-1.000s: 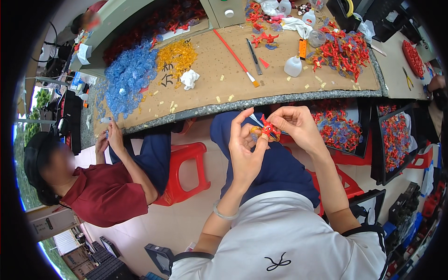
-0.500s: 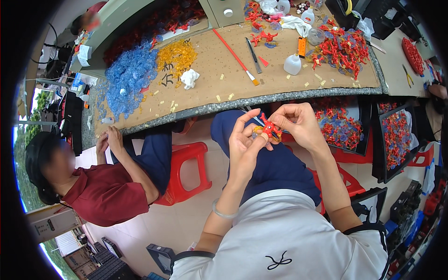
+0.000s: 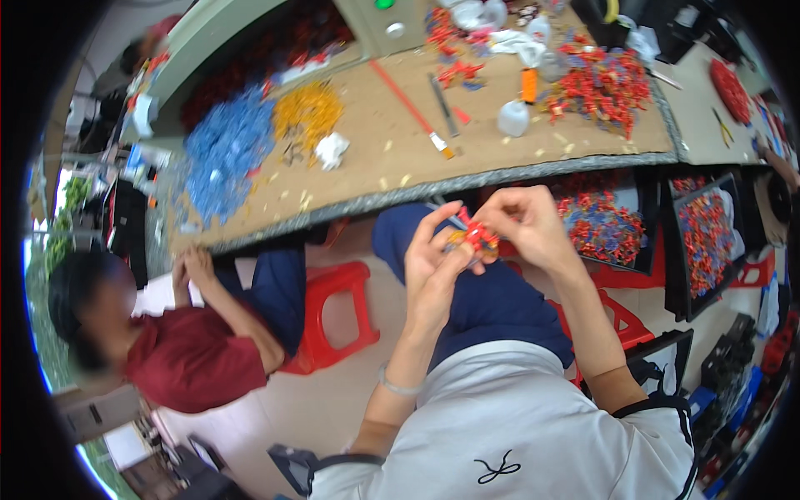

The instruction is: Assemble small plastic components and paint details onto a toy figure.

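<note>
Over my lap I hold a small plastic toy figure (image 3: 477, 237), red with orange-yellow transparent parts, somewhat blurred. My left hand (image 3: 435, 265) grips it from the left, thumb in front and fingers bent behind it. From the right, the thumb and forefinger of my right hand (image 3: 531, 227) pinch together at the figure's upper right side. My fingers hide part of the figure, so its exact shape is unclear.
The bench (image 3: 350, 179) ahead carries blue pieces (image 3: 229, 150), yellow pieces (image 3: 308, 112), a red-handled brush (image 3: 412, 108), a white bottle (image 3: 513, 119) and piled red figures (image 3: 600, 87). Trays of figures (image 3: 604, 229) stand right. A co-worker (image 3: 200, 358) sits left on a red stool (image 3: 337, 312).
The view has shifted slightly and blurred. Both hands stay around the figure, which appears turned a little. The co-worker's clasped hands have barely moved.
</note>
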Available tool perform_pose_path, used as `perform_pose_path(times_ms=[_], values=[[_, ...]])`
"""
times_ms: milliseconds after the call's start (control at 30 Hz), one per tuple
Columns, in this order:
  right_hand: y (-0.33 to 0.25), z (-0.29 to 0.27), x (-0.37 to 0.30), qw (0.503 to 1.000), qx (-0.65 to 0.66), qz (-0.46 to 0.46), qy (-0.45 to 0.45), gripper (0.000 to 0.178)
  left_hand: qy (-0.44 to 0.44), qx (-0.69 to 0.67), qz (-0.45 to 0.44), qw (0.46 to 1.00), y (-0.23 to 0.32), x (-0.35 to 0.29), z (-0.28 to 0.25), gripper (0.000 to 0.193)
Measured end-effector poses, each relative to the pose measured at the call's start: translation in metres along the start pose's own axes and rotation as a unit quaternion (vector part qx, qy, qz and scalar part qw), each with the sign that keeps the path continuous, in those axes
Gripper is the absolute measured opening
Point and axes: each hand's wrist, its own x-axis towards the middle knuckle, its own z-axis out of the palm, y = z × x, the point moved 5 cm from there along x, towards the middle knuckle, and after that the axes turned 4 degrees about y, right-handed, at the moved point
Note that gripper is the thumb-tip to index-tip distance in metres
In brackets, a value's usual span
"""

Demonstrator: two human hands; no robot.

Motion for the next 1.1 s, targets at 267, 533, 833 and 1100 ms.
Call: perform_pose_path(times_ms=[267, 533, 833, 1100], values=[[-0.017, 0.003, 0.013, 0.981, -0.116, -0.153, 0.005, 0.017, 0.047, 0.064, 0.099, 0.992, -0.006, 0.004, -0.024, 0.054], [-0.019, -0.04, -0.015, 0.978, -0.091, -0.161, 0.093, 0.022, 0.003, 0.102, 0.051, 0.993, -0.012, 0.01, 0.029, 0.05], [-0.02, -0.04, -0.017, 0.971, -0.126, -0.194, 0.062, 0.026, -0.031, 0.166, 0.076, 0.983, -0.006, -0.001, 0.033, 0.045], [-0.031, -0.039, -0.028, 0.978, -0.122, -0.168, 0.013, 0.029, -0.03, 0.268, 0.121, 0.955, -0.007, -0.003, 0.044, 0.044]])
